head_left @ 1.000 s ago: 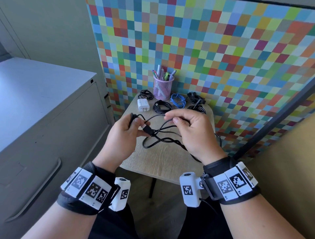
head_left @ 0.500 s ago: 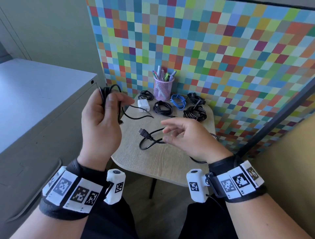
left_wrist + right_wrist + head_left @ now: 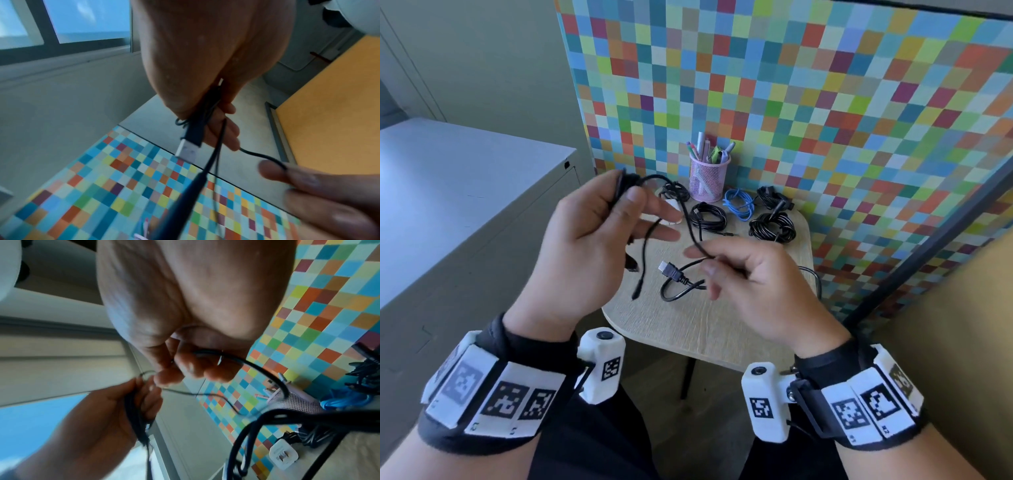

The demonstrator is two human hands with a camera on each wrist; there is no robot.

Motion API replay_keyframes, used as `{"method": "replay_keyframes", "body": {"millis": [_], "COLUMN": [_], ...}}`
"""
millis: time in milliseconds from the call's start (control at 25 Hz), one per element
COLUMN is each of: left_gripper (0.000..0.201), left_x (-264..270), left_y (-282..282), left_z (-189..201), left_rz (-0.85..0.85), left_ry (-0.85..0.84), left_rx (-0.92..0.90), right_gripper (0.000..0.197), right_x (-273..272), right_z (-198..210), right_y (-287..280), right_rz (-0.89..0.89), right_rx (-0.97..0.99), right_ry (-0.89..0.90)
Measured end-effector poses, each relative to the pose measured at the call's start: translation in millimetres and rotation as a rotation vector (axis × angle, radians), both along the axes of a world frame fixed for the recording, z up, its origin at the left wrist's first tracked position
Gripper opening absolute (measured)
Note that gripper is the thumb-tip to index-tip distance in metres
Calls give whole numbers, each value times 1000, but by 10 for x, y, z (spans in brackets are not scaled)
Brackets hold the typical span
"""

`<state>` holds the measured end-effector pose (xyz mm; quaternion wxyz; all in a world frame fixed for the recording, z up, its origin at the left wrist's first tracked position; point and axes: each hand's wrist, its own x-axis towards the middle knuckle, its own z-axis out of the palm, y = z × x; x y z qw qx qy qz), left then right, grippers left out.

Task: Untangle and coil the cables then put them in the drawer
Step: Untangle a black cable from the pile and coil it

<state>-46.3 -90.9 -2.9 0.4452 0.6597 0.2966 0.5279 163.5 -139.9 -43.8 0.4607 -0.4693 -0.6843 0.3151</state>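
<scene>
My left hand (image 3: 619, 205) is raised over the small wooden table (image 3: 705, 329) and grips a few loops of a thin black USB cable (image 3: 654, 178) under the thumb. Its silver USB plug (image 3: 188, 149) sticks out below the fingers, and a loose tail (image 3: 642, 267) hangs down. My right hand (image 3: 719, 262) pinches the same cable's strand (image 3: 693, 236) between thumb and forefinger, close to the left hand. A thicker black HDMI cable (image 3: 671, 272) lies loose on the table beneath both hands. The grey cabinet (image 3: 465, 222) stands at the left, its front closed.
At the back of the table stand a pink mesh pen cup (image 3: 709, 181), coiled black cables (image 3: 707, 216) (image 3: 772, 226), a coiled blue cable (image 3: 738, 204) and a white charger (image 3: 282, 454). A checkered colourful panel (image 3: 825, 120) rises right behind the table.
My left hand lifted the thin cable off the tangle and up to the left, then came back toward the right hand. The right hand let go of the tangle and now pinches the thin strand.
</scene>
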Motion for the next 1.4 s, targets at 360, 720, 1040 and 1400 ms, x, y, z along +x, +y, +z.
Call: {"method": "replay_keyframes", "body": {"millis": [360, 720, 1040, 1400], "left_gripper": [27, 31, 33, 27], "left_x": [-7, 277, 241, 384], "left_y": [25, -154, -210, -227], "left_z": [-57, -97, -127, -162], "left_rz": [196, -223, -580, -313], "left_ry": [215, 7, -296, -369], "left_rx": [9, -395, -542, -438], "right_gripper": [26, 19, 18, 26], "right_x": [411, 61, 106, -211], "right_z": [222, 195, 228, 23], "right_y": [-152, -154, -71, -231], "right_rz": [-267, -49, -172, -67], "right_rx": [36, -135, -33, -93], "right_ry": [-94, 94, 37, -395]}}
